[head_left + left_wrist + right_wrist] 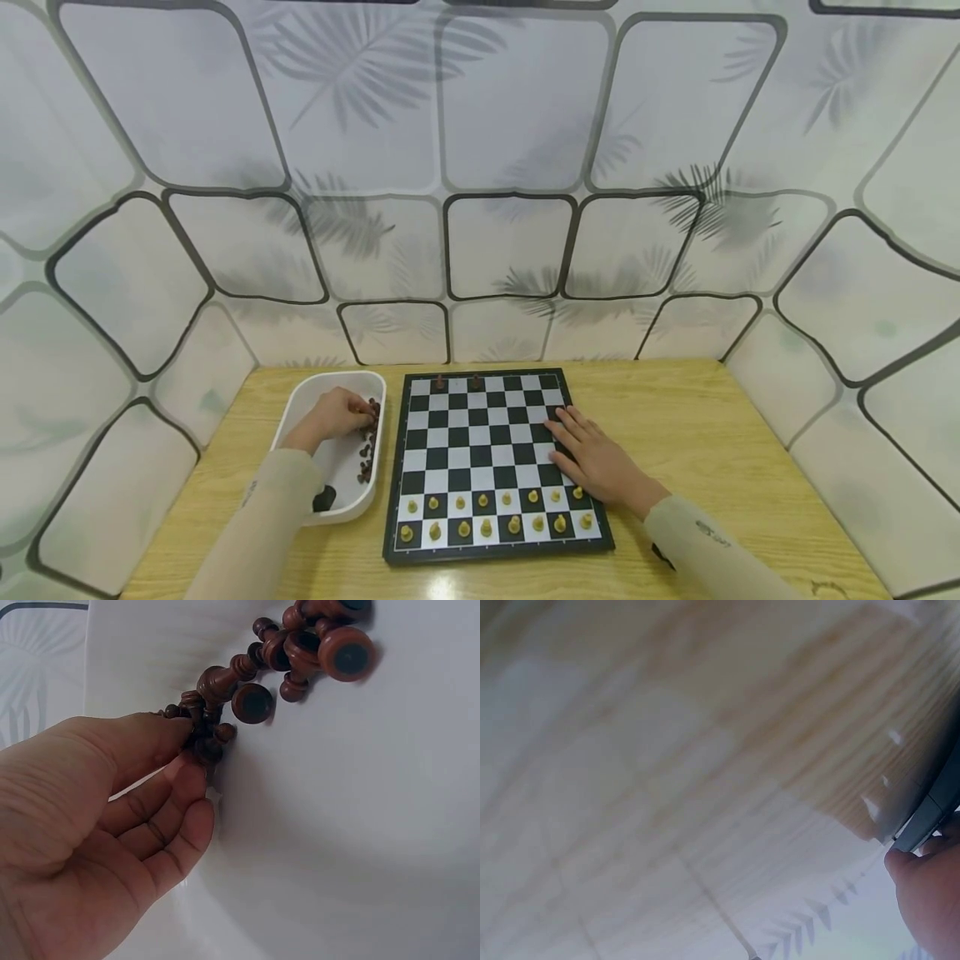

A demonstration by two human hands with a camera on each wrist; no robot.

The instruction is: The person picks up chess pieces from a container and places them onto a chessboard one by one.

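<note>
My left hand (330, 415) reaches into a white plastic bin (347, 513) left of the chessboard. Its thumb and fingertips pinch at a dark brown chess piece (208, 750) in the cluster along the bin's wall; the fingertips partly hide it. More brown chess pieces (251, 703) lie tumbled there. My right hand (596, 462) rests with fairly straight fingers on the right edge of the black-and-white chessboard (480, 456). Two brown pieces stand on the far row, one a brown chess piece (439, 382) near the left corner. Yellow chess pieces (486, 527) fill the two near rows.
A black object (324, 498) lies in the near end of the bin. Everything stands on a light wooden table (675, 417), with patterned fabric walls (510, 250) behind and at both sides. Something small and dark (662, 557) shows under the right sleeve.
</note>
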